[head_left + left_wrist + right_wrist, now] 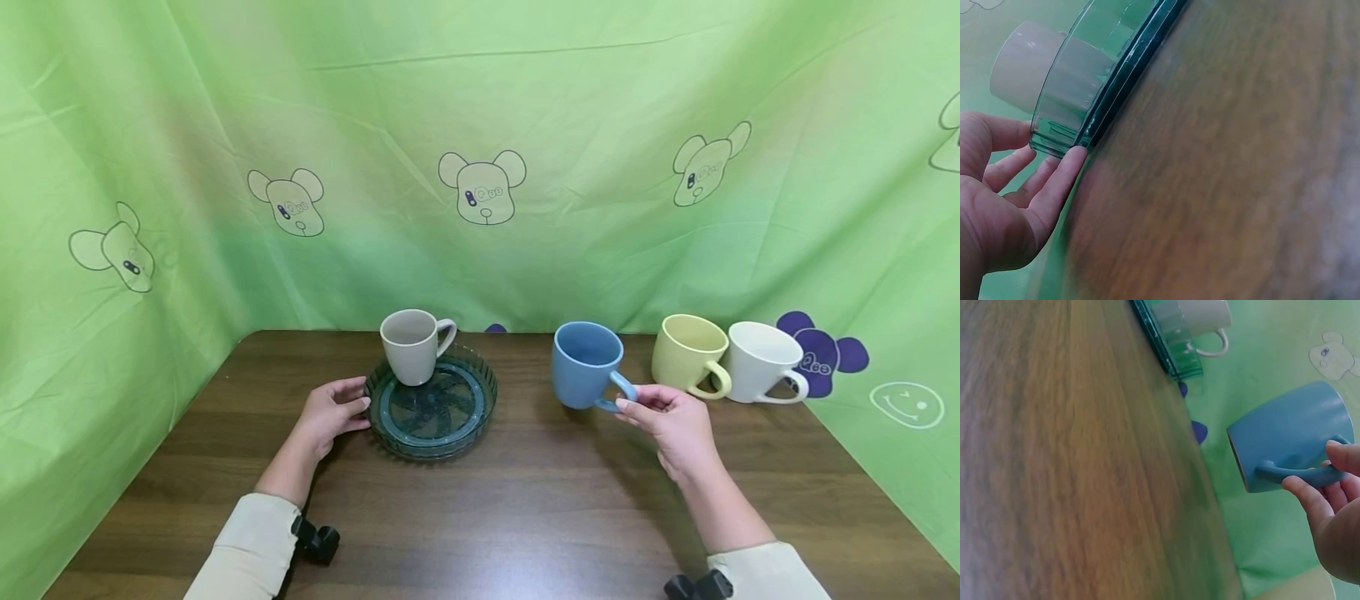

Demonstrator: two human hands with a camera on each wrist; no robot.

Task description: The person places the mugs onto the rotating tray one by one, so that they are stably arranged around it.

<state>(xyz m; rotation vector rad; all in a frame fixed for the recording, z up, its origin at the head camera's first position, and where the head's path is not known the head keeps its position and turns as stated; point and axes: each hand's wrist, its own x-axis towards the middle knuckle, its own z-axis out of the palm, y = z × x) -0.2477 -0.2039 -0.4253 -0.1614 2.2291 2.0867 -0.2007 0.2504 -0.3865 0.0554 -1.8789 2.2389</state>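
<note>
A round green see-through tray (431,437) with a ridged wall stands on the table at centre left. On its far left part stands a pale grey mug (408,350), its handle to the right. My left hand (337,412) holds the tray's left side, fingertips (1075,156) at the wall and base in the left wrist view. My right hand (671,425) pinches the handle of a blue mug (577,375). The mug is upright, and the right wrist view shows a gap between its base and the table.
Right of the blue mug, a yellow mug (678,354) and a white mug (753,362) stand side by side on the brown wooden table (480,517). A green cloth (480,267) with printed bear heads hangs behind and at the sides.
</note>
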